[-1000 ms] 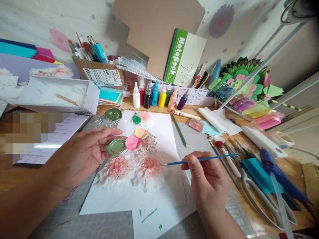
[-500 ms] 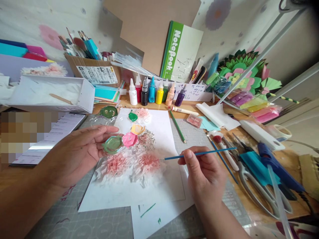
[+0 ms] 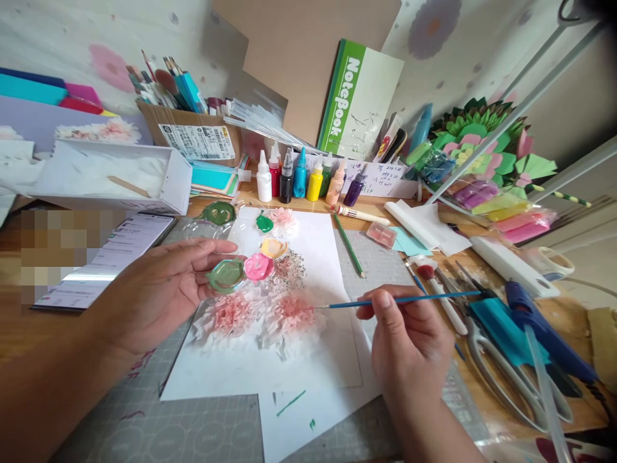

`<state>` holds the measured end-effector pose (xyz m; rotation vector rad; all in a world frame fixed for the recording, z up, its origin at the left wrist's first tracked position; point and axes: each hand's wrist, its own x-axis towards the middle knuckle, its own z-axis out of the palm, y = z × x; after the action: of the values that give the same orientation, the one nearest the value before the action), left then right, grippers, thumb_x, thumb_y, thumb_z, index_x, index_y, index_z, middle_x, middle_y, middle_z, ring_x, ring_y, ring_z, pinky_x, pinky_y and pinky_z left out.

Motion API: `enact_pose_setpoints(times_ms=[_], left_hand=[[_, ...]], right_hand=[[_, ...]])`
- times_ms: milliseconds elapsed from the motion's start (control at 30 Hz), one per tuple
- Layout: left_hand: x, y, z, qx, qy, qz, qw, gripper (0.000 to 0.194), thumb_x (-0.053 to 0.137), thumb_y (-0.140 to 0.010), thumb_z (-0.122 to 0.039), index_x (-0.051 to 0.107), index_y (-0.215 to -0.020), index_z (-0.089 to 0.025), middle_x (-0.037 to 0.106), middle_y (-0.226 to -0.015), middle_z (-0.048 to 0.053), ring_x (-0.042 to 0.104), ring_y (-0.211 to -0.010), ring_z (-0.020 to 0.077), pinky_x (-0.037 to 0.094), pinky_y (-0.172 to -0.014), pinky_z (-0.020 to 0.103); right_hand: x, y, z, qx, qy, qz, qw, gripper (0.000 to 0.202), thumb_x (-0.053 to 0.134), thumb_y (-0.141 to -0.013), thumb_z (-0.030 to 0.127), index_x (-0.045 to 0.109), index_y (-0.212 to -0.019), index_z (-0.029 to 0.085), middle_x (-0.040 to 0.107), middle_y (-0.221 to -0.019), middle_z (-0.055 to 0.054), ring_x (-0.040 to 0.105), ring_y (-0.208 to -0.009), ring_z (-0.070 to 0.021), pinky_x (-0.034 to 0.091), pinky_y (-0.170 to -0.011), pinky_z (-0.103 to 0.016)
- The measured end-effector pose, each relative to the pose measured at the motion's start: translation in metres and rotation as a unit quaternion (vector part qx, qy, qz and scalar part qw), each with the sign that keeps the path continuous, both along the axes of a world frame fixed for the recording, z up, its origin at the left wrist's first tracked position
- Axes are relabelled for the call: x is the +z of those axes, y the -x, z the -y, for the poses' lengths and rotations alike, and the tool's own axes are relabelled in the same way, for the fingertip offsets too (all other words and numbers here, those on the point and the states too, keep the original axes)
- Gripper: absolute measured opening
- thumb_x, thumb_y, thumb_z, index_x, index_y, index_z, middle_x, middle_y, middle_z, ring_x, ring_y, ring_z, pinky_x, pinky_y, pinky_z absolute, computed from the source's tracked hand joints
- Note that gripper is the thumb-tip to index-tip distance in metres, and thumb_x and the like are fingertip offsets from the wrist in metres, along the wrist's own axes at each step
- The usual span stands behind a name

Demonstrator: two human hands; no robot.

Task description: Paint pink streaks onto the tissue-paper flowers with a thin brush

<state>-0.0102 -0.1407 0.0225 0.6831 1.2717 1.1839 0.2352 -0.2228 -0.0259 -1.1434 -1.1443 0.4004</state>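
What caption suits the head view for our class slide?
Left hand holds a paint palette, right hand a blue brush beside pink ruffled flowers.

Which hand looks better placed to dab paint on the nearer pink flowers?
Probably the right hand: it holds the blue paintbrush, tip close to one flower, while the left hand holds the paint palette.

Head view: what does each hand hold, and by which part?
The right hand holds a blue paintbrush by the middle of its handle. The left hand holds a clear paint palette by its left edge; some contact is hidden.
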Motion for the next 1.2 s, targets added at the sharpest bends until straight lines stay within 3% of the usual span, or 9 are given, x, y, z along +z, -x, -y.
enact_pose_setpoints(times_ms=[367,733,1000,1200], left_hand=[[0.0015,-0.0048,-0.0005,-0.005,-0.006,0.001,1.000,0.013,0.079,-0.061,-0.018,0.079,-0.072,-0.013,0.075,-0.071,0.008,0.067,-0.066,0.0189,0.054,-0.053,0.026],[-0.0065,0.0009,-0.0030,-0.018,-0.008,0.009,1.000,0.024,0.083,-0.056,-0.026,0.081,-0.077,-0.014,0.073,-0.065,0.005,0.068,-0.064,0.0204,0.059,-0.055,0.031],[-0.0050,0.0011,-0.0033,-0.016,-0.008,0.008,1.000,0.026,0.083,-0.056,-0.027,0.081,-0.077,-0.013,0.076,-0.069,0.008,0.069,-0.065,0.0207,0.059,-0.055,0.031],[-0.0047,0.0012,-0.0028,-0.015,-0.006,0.009,1.000,0.024,0.081,-0.057,-0.027,0.081,-0.077,-0.013,0.071,-0.060,0.005,0.067,-0.061,0.0196,0.059,-0.054,0.031]], right_hand=[[-0.0006,0.0035,-0.0007,0.038,0.007,-0.001,0.999,0.018,0.068,-0.095,0.027,0.067,-0.078,0.021,0.068,-0.063,0.002,0.064,-0.055,-0.0123,0.050,-0.054,-0.024],[-0.0050,0.0001,-0.0014,0.029,0.005,0.005,1.000,0.017,0.070,-0.093,0.029,0.069,-0.078,0.021,0.066,-0.059,0.002,0.061,-0.051,-0.0123,0.049,-0.049,-0.023],[-0.0038,0.0010,-0.0017,0.023,-0.001,0.003,1.000,0.017,0.070,-0.093,0.029,0.068,-0.078,0.020,0.066,-0.059,0.002,0.061,-0.050,-0.0124,0.049,-0.051,-0.024],[-0.0033,0.0005,0.0002,0.033,0.021,0.020,0.999,0.016,0.069,-0.094,0.028,0.069,-0.079,0.021,0.067,-0.060,0.003,0.063,-0.053,-0.0111,0.048,-0.050,-0.020]])
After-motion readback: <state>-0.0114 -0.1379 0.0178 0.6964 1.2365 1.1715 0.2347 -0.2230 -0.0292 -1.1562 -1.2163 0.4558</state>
